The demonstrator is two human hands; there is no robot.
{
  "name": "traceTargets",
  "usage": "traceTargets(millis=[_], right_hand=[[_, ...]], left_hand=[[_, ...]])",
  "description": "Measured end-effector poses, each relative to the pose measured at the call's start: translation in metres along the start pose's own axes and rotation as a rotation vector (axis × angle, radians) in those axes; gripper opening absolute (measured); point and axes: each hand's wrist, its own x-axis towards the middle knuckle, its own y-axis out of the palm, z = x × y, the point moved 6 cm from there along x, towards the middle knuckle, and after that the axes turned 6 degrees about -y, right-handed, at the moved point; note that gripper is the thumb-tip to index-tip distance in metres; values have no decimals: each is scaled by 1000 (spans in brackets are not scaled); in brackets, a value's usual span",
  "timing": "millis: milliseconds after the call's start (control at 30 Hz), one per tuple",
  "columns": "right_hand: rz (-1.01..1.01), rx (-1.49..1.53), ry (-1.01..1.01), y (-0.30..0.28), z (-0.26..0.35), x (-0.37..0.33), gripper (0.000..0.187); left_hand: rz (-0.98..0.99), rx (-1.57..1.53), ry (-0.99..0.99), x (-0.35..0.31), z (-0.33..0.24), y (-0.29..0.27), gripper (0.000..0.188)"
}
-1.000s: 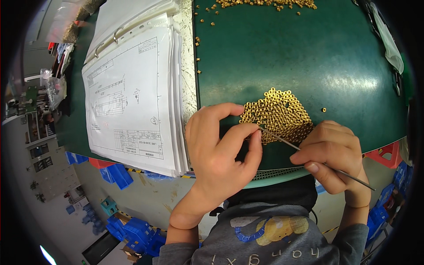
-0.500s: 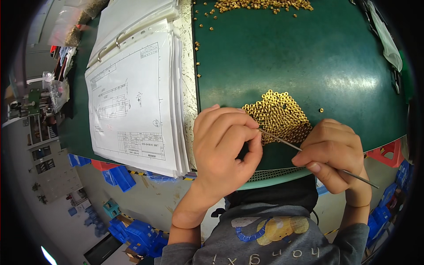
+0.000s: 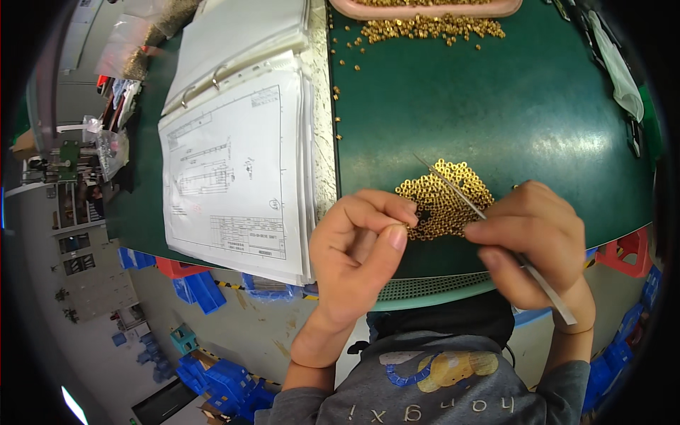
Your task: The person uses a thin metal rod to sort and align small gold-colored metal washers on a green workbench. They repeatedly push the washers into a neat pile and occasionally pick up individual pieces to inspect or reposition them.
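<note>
My right hand (image 3: 535, 237) is closed around a slender metal tool (image 3: 457, 190), which has a pointed far end and a flat, wider near end. The tip slants up and left over a heap of small brass nuts (image 3: 453, 205) on the green table mat. To the left of the heap my left hand (image 3: 361, 244) pinches thumb and forefinger together. A small brass nut (image 3: 406, 226) shows at those fingertips, mostly hidden by them. The tool's tip stands apart from the left fingers.
A ring binder (image 3: 234, 163) with drawing sheets lies open at the left. More loose brass nuts (image 3: 432, 28) lie at the far edge beside a pink tray (image 3: 432, 10). A green perforated basket (image 3: 432, 294) sits at the near table edge. Blue bins (image 3: 223, 379) stand on the floor.
The tool's tip has come away from my left fingertips and now points up over the heap. My left thumb has turned upward. The view has shifted, bringing in the pink tray.
</note>
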Motion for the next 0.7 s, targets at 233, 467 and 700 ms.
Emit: traceTargets(millis=[233, 467, 700], right_hand=[[-52, -126, -94, 17, 7, 13, 31], [106, -268, -86, 18, -11, 2, 28], [258, -337, -119, 38, -15, 10, 22]], left_hand=[[-85, -18, 9, -4, -7, -3, 12], [-53, 1300, 450, -9, -31, -2, 19], [48, 1349, 526, -12, -27, 3, 17]])
